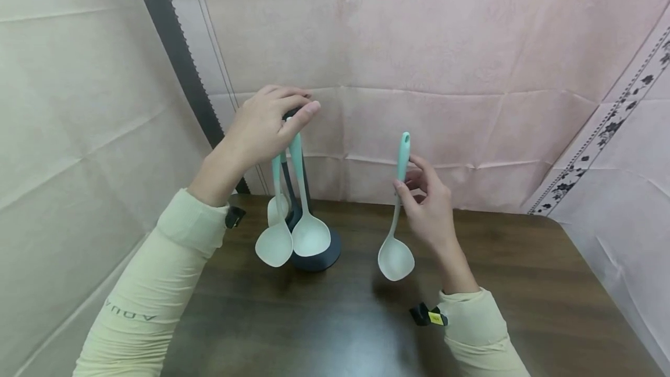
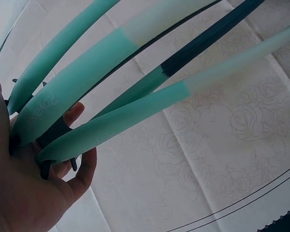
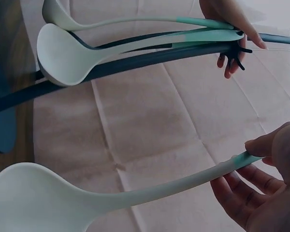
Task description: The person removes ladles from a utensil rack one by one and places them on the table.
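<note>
My left hand (image 1: 262,121) grips the top of a dark blue utensil stand (image 1: 327,258), its fingers and thumb spread around the hooked head (image 3: 238,54). Mint-handled utensils hang there: a white ladle (image 1: 311,236) at the front, another white ladle (image 1: 274,244) to its left, and a smaller white-headed utensil (image 1: 273,213) and a dark-headed one (image 1: 295,214) partly hidden behind. Well to the right, my right hand (image 1: 429,208) pinches a separate ladle (image 1: 396,259) at the lower end of its mint handle. That ladle is held upright, white bowl down, above the table.
The brown wooden table (image 1: 502,260) has a rounded far right corner. Pale cloth (image 1: 419,45) hangs behind it and along both sides. Dark wrist devices sit at the left cuff (image 1: 196,220) and the right cuff (image 1: 466,313).
</note>
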Tool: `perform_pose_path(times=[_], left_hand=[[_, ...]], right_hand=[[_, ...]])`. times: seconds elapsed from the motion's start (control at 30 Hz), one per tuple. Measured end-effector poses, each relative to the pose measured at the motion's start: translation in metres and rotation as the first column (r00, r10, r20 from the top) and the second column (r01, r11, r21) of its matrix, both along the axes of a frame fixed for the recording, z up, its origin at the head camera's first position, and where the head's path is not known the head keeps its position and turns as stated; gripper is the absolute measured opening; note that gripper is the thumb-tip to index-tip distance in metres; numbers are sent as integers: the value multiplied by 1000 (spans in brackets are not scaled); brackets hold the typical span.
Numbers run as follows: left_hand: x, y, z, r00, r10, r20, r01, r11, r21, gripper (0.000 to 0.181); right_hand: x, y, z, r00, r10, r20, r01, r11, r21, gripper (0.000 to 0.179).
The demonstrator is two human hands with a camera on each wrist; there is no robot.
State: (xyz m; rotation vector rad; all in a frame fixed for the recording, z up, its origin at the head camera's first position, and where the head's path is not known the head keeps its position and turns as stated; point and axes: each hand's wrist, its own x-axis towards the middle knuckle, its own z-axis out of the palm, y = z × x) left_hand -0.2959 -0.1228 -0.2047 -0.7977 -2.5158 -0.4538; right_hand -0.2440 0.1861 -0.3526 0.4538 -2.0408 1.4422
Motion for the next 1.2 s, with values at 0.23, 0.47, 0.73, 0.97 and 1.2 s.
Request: perform_pose_path(times=[0.23,0.47,0.73,0.97,1.2], left_hand=[[0,0,-2,1000,-7,-8,7,1000,-8,64],[1,-2,-2,1000,-9,-19,9,1000,2,64],[0,-3,-3,1000,-4,-25,4,1000,3,64],[0,-2,-2,1000,-13,-27,13,1000,-2,64],[-1,-2,-2,999,-21,-39,20,1000,-5,63]], right_hand=[[5,17,1,998,-54,35,52,998,47,51],[6,35,0,992,-125,18,122,986,110,51],[5,53,-7,985,-170,10,167,975,144,50],[7,73,-7,976,-219,-8,216,957,195,49],[9,103,-7,960,-276,-48,279,932,232,49]])
